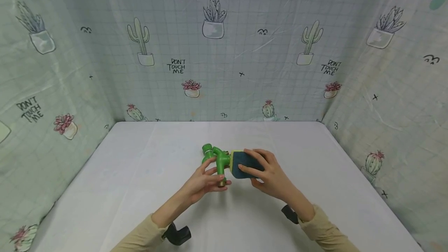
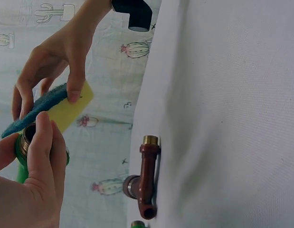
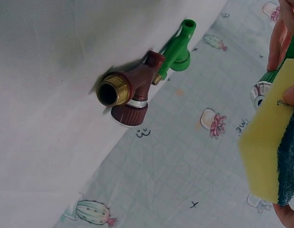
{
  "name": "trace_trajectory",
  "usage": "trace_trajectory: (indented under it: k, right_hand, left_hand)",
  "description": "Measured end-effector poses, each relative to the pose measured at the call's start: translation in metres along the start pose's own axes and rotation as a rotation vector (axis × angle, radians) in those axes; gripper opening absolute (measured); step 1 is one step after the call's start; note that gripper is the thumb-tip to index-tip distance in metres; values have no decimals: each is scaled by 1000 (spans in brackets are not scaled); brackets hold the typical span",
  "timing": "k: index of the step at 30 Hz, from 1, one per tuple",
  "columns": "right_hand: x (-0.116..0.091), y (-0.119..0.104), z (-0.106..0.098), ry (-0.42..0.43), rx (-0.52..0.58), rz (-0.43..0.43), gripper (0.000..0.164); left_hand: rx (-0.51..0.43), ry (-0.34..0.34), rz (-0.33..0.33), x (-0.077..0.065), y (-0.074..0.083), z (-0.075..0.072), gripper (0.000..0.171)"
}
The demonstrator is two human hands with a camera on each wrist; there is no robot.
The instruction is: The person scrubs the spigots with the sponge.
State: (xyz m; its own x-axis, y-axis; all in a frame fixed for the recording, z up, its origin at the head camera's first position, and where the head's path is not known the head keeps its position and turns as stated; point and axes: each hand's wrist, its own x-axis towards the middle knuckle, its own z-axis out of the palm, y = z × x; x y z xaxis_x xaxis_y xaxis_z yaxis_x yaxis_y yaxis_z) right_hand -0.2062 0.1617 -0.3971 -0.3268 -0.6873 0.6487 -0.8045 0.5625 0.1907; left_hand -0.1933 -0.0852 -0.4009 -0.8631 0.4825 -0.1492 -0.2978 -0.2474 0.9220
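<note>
My left hand (image 1: 201, 184) holds a green plastic tap (image 1: 221, 160) above the table, fingers wrapped around its body. In the left wrist view a threaded brass end shows between the thumb and fingers. My right hand (image 1: 269, 172) grips a sponge (image 1: 245, 163) with yellow foam (image 3: 265, 137) and a dark blue scouring side. The sponge's edge is right beside the held tap; whether they touch I cannot tell. On the table behind lie a maroon tap (image 3: 137, 83) with a brass thread and a second green tap (image 3: 180, 50), both partly hidden in the head view.
A white cloth covers the table (image 1: 147, 158). Cactus-print curtains (image 1: 241, 53) stand around its back and sides. Black camera mounts (image 1: 177, 235) sit at both wrists.
</note>
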Motion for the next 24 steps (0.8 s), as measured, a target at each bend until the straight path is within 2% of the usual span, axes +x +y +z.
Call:
trace_trajectory:
  k: [5,10,15,20,24]
  right_hand:
    - [0,-3,-1,-9,24,1,69]
    - [3,-5,-3,-8,41,3,71]
    - [6,-7,-6,-20,62,20,67]
    - [9,-8,-10,-34,68,27,68]
    - [13,-7,-14,-49,73,52,67]
  left_hand:
    - [5,36,-36,1,0,-2,72]
    - [17,30,-72,3,-2,-3,68]
    - [84,18,-46,4,-1,-5,60]
    - [179,40,-17,4,2,-6,59]
    - [217,48,-4,4,4,-6,59]
